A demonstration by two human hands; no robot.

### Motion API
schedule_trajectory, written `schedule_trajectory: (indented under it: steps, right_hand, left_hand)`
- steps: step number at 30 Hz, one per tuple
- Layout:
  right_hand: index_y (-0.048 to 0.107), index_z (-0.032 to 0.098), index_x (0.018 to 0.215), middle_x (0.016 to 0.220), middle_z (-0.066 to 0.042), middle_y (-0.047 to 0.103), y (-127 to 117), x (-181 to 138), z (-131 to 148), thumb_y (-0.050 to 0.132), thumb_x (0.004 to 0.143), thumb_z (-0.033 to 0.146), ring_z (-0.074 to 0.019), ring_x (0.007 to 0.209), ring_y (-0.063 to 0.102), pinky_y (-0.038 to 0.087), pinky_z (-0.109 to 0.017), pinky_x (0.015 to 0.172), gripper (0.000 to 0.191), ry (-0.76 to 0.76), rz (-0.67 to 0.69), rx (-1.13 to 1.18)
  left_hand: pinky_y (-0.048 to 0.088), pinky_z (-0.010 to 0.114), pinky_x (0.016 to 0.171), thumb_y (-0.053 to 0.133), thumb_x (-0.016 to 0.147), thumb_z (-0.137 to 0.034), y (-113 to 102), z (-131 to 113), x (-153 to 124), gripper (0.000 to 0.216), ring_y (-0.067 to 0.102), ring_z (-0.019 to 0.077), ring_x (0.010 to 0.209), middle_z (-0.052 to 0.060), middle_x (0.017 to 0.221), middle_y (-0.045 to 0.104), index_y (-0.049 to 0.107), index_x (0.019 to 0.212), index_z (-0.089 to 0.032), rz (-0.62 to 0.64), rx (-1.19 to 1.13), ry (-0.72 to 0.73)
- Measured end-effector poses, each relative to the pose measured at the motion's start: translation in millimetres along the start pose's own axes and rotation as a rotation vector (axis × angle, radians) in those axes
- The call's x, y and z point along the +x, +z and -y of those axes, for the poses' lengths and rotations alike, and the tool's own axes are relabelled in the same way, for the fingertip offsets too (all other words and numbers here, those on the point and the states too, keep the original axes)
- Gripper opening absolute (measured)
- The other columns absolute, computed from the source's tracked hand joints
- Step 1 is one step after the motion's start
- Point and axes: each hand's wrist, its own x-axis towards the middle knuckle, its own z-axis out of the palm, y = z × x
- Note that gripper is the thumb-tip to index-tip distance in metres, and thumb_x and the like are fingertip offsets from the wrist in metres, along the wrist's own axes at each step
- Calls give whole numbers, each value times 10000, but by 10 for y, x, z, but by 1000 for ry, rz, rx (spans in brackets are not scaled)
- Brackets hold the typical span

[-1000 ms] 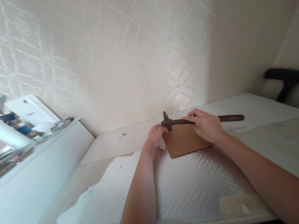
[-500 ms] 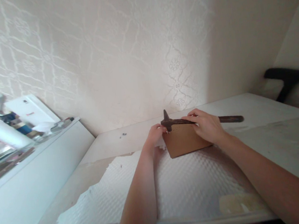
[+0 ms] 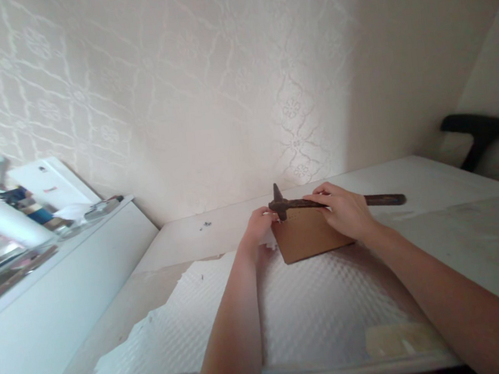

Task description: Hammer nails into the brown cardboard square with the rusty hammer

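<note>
My right hand (image 3: 345, 212) is closed round the shaft of a dark, rusty hammer (image 3: 381, 199), gripping it close to the head. The hammer head (image 3: 278, 203) hovers at the upper left corner of a brown cardboard piece (image 3: 307, 237). My left hand (image 3: 258, 225) pinches something tiny right under the hammer head, at that corner; what it holds is too small to name. The cardboard lies on a white bubble-textured sheet (image 3: 291, 314) spread over the table (image 3: 410, 177).
A patterned wall (image 3: 219, 82) rises right behind the table. To the left stands a white shelf (image 3: 39, 283) crowded with bottles and tubes (image 3: 5, 221). A dark chair armrest (image 3: 481, 127) shows at the far right. Small dark specks (image 3: 204, 224) lie near the wall.
</note>
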Motion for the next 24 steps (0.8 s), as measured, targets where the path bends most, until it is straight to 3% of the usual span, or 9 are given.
schedule_trajectory:
  steps: [24]
  right_hand:
    - [689, 289, 1108, 1053, -12, 643, -10, 3, 14, 505, 805, 54, -171, 917, 602, 457, -262, 653, 425, 2, -6, -4]
  left_hand:
    - [461, 285, 747, 552, 628, -119, 5, 52, 56, 110, 609, 180, 749, 51, 739, 673, 653, 670, -134, 10, 24, 51]
